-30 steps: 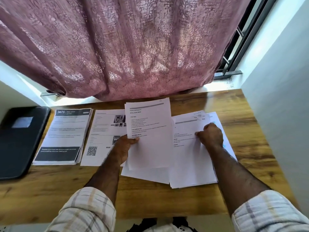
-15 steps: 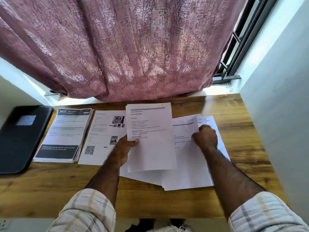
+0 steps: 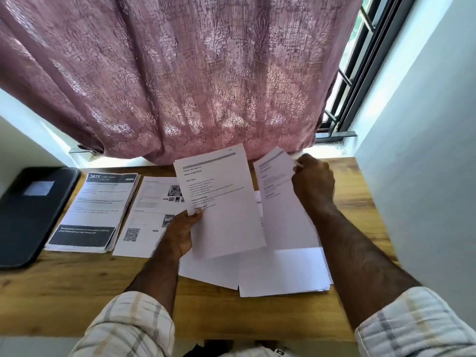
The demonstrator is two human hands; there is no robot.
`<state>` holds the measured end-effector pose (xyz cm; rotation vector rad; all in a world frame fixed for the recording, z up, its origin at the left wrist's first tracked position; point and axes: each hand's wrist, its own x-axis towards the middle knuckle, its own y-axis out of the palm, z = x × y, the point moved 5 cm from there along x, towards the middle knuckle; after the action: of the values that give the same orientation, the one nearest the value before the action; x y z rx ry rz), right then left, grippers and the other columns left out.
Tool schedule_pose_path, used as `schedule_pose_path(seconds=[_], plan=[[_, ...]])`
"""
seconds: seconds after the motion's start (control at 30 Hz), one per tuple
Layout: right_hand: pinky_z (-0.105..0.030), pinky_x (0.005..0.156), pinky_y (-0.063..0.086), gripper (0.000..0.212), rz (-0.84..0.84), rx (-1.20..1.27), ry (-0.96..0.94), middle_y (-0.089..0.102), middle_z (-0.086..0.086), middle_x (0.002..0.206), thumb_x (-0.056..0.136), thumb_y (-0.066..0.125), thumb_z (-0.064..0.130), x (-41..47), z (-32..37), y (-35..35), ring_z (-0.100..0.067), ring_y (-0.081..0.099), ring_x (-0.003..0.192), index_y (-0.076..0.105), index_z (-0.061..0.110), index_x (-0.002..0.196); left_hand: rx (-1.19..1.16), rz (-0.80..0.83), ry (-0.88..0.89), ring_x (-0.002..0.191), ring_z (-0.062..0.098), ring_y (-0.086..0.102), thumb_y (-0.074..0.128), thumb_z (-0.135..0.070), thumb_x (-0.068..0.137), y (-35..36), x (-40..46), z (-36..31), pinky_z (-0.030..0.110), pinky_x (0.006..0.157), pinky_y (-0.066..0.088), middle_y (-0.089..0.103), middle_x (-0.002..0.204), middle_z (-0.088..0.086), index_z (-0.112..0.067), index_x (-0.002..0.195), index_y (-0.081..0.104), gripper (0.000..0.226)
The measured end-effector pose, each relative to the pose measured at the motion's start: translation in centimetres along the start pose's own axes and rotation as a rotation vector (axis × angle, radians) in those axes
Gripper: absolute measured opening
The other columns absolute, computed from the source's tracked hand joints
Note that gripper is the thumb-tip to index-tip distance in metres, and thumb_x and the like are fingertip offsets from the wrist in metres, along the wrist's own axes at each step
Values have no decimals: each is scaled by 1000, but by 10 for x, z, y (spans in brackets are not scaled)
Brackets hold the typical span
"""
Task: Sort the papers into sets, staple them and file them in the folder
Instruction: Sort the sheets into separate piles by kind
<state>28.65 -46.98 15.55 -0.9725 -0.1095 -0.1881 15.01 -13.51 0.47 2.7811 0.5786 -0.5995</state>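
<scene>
Head view: left hand [image 3: 180,234] grips a white printed sheet [image 3: 221,202] by its edge; right hand [image 3: 313,182] pinches a second lifted white printed sheet [image 3: 280,202] above the wooden table [image 3: 64,292].

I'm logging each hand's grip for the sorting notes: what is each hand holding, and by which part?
The left hand pinches a printed sheet at its left edge. The right hand lifts another sheet by its top right corner.
</scene>
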Motion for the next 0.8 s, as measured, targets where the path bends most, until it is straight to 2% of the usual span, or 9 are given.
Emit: schedule_pose_path(seconds=[0.1,0.17,0.27,0.4,0.57,0.63,0.67,0.73,0.8], plan=[[-34,73,45,20,-26,24,-64,76,-16,103,94,66,15,11,21,-15,-39,70,95,74,15,112,-41,-21,7,116,25,69,64,-14,103,7,-7,-15,44,105,52,77,122,3,-17,124,72,23],[-30,73,41,19,-48,85,-65,76,-16,104,94,68,16,17,31,-22,-37,70,95,74,14,112,-70,-10,19,116,25,69,62,-12,103,10,-9,-22,42,102,54,76,124,5,-17,125,71,24],[-26,74,38,19,-27,222,29,76,-13,105,92,71,21,28,33,-19,-35,70,97,75,16,109,-134,1,14,119,29,68,64,-12,103,12,-17,-33,44,102,54,75,126,8,-18,126,70,25],[-26,78,43,25,114,319,123,77,-10,108,88,77,25,25,16,10,-33,70,100,78,13,110,-156,-27,49,108,26,73,66,-13,102,12,-32,-47,44,96,57,78,118,4,-23,120,69,21],[-30,79,50,21,282,421,265,74,0,94,85,80,27,-12,-19,64,-27,70,94,78,17,103,-121,-6,12,103,24,75,63,-18,103,-3,-38,-36,38,80,61,76,123,6,-19,132,67,29],[-33,81,53,22,328,388,287,75,-2,95,84,81,30,-31,-31,84,-28,70,93,78,16,101,-59,-22,-27,108,23,75,65,-19,101,-14,-36,-21,41,86,60,74,128,7,-17,136,66,35],[-35,83,55,22,361,376,295,76,-3,96,84,81,30,-40,-36,93,-28,70,93,78,15,101,-4,-30,-50,109,23,74,67,-20,100,-19,-36,-13,45,94,58,75,127,7,-17,133,69,33],[-40,89,58,25,432,360,323,77,-5,102,83,81,31,-55,-48,112,-29,71,95,79,15,103,160,-68,-106,114,24,71,75,-36,94,-32,-35,6,51,108,50,77,121,2,-20,120,78,31],[-45,92,60,37,482,360,364,77,-4,106,76,81,38,-68,-61,129,-29,72,97,78,16,106,360,-132,-155,108,24,69,81,-48,88,-43,-38,23,42,101,54,76,120,0,-18,120,78,43]])
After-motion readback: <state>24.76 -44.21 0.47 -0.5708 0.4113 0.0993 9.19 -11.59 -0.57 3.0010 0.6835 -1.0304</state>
